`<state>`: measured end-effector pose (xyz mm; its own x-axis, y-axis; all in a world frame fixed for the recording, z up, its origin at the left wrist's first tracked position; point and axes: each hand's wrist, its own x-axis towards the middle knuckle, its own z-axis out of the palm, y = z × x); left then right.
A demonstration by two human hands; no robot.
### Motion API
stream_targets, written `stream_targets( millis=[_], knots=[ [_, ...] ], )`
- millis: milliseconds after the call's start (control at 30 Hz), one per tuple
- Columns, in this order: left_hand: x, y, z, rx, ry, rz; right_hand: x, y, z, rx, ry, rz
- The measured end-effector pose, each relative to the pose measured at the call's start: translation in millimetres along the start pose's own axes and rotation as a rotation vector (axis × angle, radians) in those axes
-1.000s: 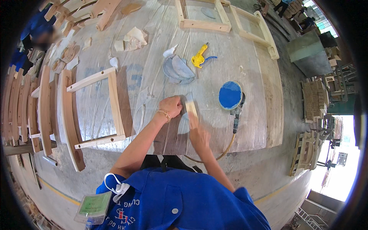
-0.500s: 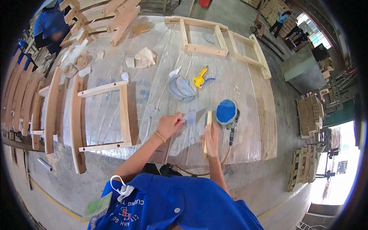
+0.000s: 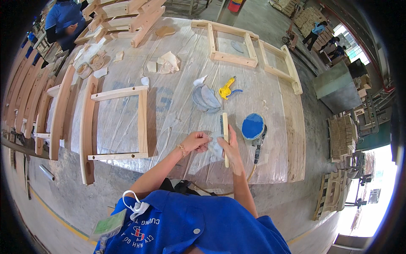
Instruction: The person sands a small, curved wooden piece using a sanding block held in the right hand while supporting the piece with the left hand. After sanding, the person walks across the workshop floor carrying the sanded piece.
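Note:
My right hand (image 3: 231,146) is closed round a brush (image 3: 225,127) with a pale wooden handle and dark bristles facing left. Close beside it, my left hand (image 3: 197,142) pinches a thin greyish sheet (image 3: 215,146) that looks like sandpaper. The sheet spans the gap to my right thumb, and part of it is hidden by the fingers. Right of the brush lies a sander with its round blue pad (image 3: 253,126) facing up. Beyond my hands are a stack of grey sanding discs (image 3: 205,98) and a yellow air blow gun (image 3: 227,88).
A wooden frame (image 3: 143,122) lies on the plastic-covered table (image 3: 177,97) at left, and two more frames (image 3: 234,59) at the far right. Stacked wooden parts (image 3: 122,21) stand at far left near a co-worker (image 3: 63,23). An air hose (image 3: 252,172) runs off the near edge.
My hands have come together, and the sheet now lies between them. The brush has risen slightly and turned its bristles left. The whole view has shifted a little.

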<state>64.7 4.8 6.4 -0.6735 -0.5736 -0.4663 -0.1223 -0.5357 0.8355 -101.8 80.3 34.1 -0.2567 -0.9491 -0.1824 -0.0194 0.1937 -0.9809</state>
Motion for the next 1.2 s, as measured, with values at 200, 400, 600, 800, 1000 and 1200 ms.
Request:
stream_targets(
  millis=[200, 400, 600, 800, 1000, 1200],
  knots=[
    [23.7, -5.2, 9.9, 0.14, 0.164, -0.008, -26.2, 10.7, -20.4, -0.89, 0.154, -0.335],
    [35.5, -7.1, 13.5, 1.069, 0.326, 0.198, -64.9, 23.2, 4.8, -1.149, -0.076, -0.027],
    [40.5, -19.0, 20.5, 1.068, 0.436, 0.234, -33.7, 23.8, 14.1, -1.149, -0.016, 0.043],
    [35.4, -17.9, 22.0, 1.127, 0.444, 0.324, -64.8, 31.7, -3.8, -1.151, -0.062, 0.018],
    [36.5, -17.2, 27.1, 1.096, 0.425, 0.339, -27.3, 44.1, 3.6, -1.081, 0.16, -0.271],
    [38.0, -25.7, 18.2, 1.136, 0.438, 0.342, -57.7, 42.9, -4.9, -1.177, -0.024, -0.141]
  ],
)
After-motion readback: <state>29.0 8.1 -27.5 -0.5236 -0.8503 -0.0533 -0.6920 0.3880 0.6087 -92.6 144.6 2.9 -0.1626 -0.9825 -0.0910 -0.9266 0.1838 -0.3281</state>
